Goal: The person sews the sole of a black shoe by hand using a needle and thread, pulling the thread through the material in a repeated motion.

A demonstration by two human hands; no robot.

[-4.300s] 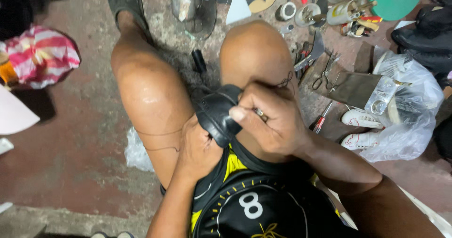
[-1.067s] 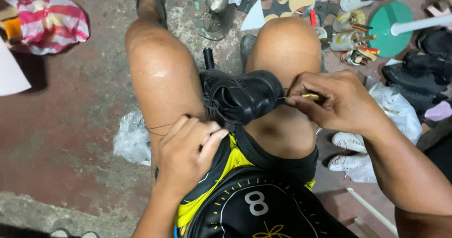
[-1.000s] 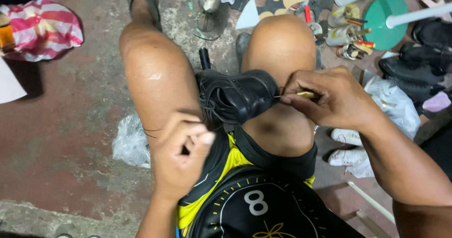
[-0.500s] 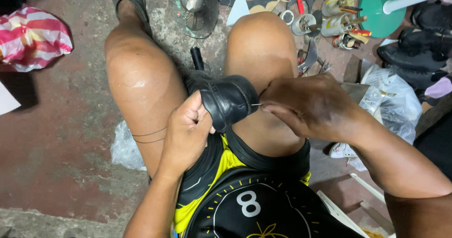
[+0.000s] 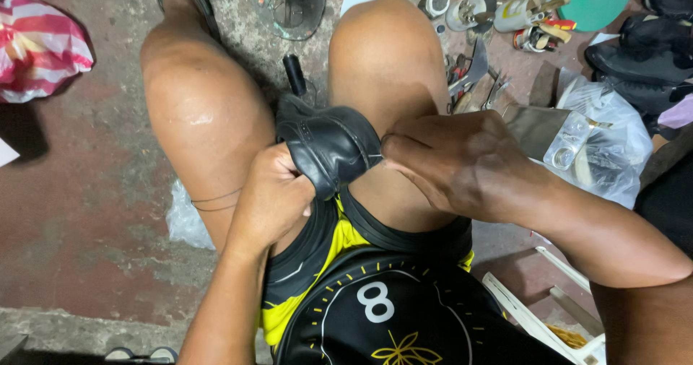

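One black leather shoe [image 5: 328, 145] sits wedged between the person's two bare knees, its glossy, creased upper facing up and a folded edge turned toward the lap. Two hands work it. The left hand [image 5: 271, 199] is closed around the shoe's near edge, fingers curled under the leather. The right hand [image 5: 451, 163] is pinched shut at the shoe's right side, thumb and fingertips pressed on something thin; I cannot make out what. A thin thread [image 5: 216, 200] lies across the left thigh. On the floor [image 5: 79, 192] beyond the knees lie scattered tools [image 5: 473, 76], a green lid [image 5: 595, 4], one clear plastic bag [image 5: 599, 148] to the right and a striped cloth [image 5: 40, 47] at the far left edge.
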